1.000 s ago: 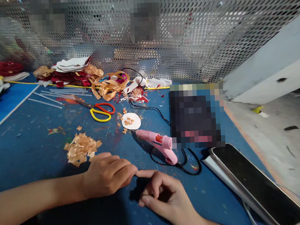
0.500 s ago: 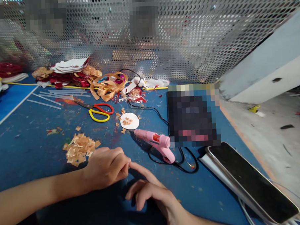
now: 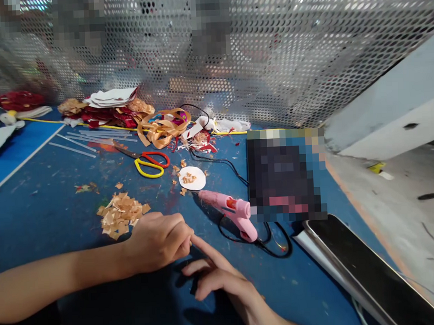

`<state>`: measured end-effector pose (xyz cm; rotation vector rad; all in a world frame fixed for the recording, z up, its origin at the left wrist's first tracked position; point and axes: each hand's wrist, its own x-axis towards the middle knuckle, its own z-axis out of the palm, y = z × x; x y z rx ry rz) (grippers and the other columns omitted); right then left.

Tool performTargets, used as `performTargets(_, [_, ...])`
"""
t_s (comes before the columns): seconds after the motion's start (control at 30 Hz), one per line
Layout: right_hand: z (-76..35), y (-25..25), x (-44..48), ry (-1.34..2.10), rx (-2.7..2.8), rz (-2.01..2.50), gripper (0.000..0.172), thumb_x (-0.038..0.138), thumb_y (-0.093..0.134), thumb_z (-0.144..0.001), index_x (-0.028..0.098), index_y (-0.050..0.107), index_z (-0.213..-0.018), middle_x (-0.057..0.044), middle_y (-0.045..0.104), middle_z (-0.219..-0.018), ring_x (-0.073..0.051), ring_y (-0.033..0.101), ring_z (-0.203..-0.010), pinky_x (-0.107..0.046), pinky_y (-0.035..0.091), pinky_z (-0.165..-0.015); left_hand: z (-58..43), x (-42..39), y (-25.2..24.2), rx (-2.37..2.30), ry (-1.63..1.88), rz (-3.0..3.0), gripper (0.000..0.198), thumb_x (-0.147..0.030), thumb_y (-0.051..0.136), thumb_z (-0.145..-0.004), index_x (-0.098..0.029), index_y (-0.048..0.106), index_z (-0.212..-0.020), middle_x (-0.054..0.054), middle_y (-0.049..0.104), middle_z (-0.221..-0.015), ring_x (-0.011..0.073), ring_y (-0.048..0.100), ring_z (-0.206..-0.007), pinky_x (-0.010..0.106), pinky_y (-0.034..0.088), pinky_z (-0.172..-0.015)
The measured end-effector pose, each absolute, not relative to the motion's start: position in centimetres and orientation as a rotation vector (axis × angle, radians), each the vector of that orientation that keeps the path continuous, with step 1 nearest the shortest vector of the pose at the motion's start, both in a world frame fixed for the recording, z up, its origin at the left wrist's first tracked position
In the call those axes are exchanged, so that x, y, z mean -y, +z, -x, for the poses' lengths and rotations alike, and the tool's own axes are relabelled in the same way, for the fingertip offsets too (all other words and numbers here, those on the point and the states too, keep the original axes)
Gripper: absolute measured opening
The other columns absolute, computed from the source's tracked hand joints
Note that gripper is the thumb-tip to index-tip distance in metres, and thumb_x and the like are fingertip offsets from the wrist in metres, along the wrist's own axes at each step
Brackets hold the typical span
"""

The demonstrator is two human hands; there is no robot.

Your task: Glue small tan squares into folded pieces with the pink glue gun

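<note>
My left hand (image 3: 161, 241) is closed, its fingers curled in and meeting the tip of my right index finger. Anything inside its grip is hidden. My right hand (image 3: 231, 284) reaches in from the lower right, index finger stretched out and the other visible fingers loosely bent apart, holding nothing. Just beyond my left hand lies a heap of small tan ribbon scraps (image 3: 122, 212). A white round disc (image 3: 199, 179) with a few tan scraps on it rests farther back. Beside the disc, a pink glue gun (image 3: 224, 205) lies on its side, its nozzle towards the disc.
Scissors (image 3: 150, 165) with red and yellow handles lie behind the scraps, near clear glue sticks (image 3: 100, 135). Tan ribbon (image 3: 161, 131) and red and white material (image 3: 110, 107) pile against a perforated metal screen (image 3: 270, 74). A phone (image 3: 372, 266) lies at right on the blue table (image 3: 35, 213).
The view has shifted slightly, so the table's things sit a little lower and farther right. My hands keep nearly the same pose, still touching at the right index fingertip.
</note>
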<state>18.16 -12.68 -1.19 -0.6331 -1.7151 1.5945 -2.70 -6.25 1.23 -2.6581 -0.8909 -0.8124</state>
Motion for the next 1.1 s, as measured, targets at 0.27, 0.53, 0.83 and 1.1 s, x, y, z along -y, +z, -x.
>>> performTargets(0.27, [-18.1,-1.4,12.8,1.572,1.744,0.615,0.031,0.043,0.066,-0.084,0.026,0.062,-0.110,-0.011,0.027,-0.156,-0.027,0.057,-0.118,-0.043,0.046,-0.100,2.8,6.4,1.4,0.886,-0.805,2.644,0.019,-0.016,0.040,-0.089,-0.019,0.054,-0.077,-0.003,0.056,-0.059,0.0128,0.050,-0.051,0.026,0.034,-0.049])
performTargets(0.53, [-18.3,-1.3,12.9,1.557,1.775,0.554,0.030,0.040,0.062,-0.087,0.030,0.061,-0.116,-0.009,0.024,-0.157,-0.028,0.056,-0.119,-0.043,0.049,-0.097,3.2,5.5,2.2,0.951,-0.834,2.616,0.024,-0.017,0.043,-0.091,-0.019,0.059,-0.073,-0.004,0.058,-0.058,0.0109,0.051,-0.050,0.025,0.033,-0.048])
performTargets(0.83, [-17.8,-1.8,12.6,1.450,1.791,0.519,0.025,0.041,0.062,-0.087,0.025,0.060,-0.107,-0.012,0.045,-0.131,-0.022,0.061,-0.103,-0.041,0.051,-0.091,5.4,2.6,5.0,1.192,-0.918,2.447,0.014,-0.015,0.059,-0.082,-0.019,0.065,-0.070,-0.006,0.062,-0.057,0.0064,0.053,-0.050,0.020,0.036,-0.055])
performTargets(1.1, [-18.8,-1.1,12.0,0.592,1.815,0.811,0.025,0.001,0.055,-0.078,0.022,0.056,-0.092,-0.002,0.056,-0.082,-0.015,0.058,-0.075,-0.028,0.051,-0.066,9.0,-2.5,4.4,1.761,-0.319,2.221,0.033,-0.030,0.046,-0.093,-0.016,0.064,-0.070,0.003,0.067,-0.068,0.0142,0.056,-0.056,0.026,0.020,-0.047])
